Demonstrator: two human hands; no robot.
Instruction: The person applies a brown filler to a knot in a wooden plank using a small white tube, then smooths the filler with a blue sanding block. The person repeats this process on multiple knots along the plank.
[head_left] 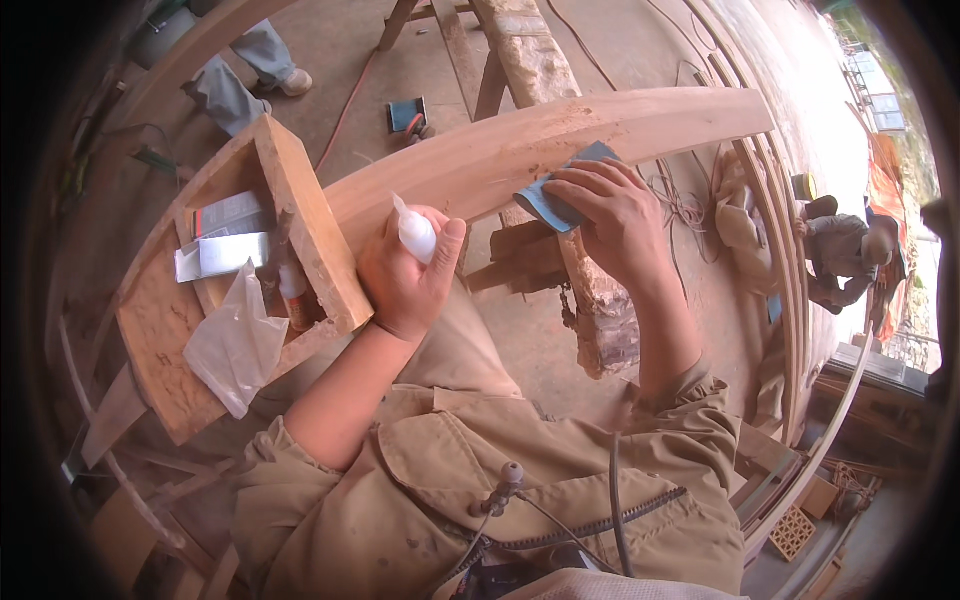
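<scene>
A long curved wooden board (470, 142) stretches across in front of me, propped on a rough timber trestle (540, 60). My left hand (405, 265) is closed around a small white squeeze bottle (417, 236) with a pointed nozzle, held close to the board's near left part. In my right hand (615, 215) is a folded sheet of blue sandpaper (548, 205), pressed against the board's near edge right of its middle. Some brownish dust or filler marks lie on the wood beside the sandpaper.
An open wooden box (310, 225) at left holds small cartons (230, 250), a plastic bag (238, 340) and a bottle (293, 295). On the floor beyond are a blue sheet (405, 113) and cables. Someone's legs (225, 90) show far left; another person (845, 250) is at right.
</scene>
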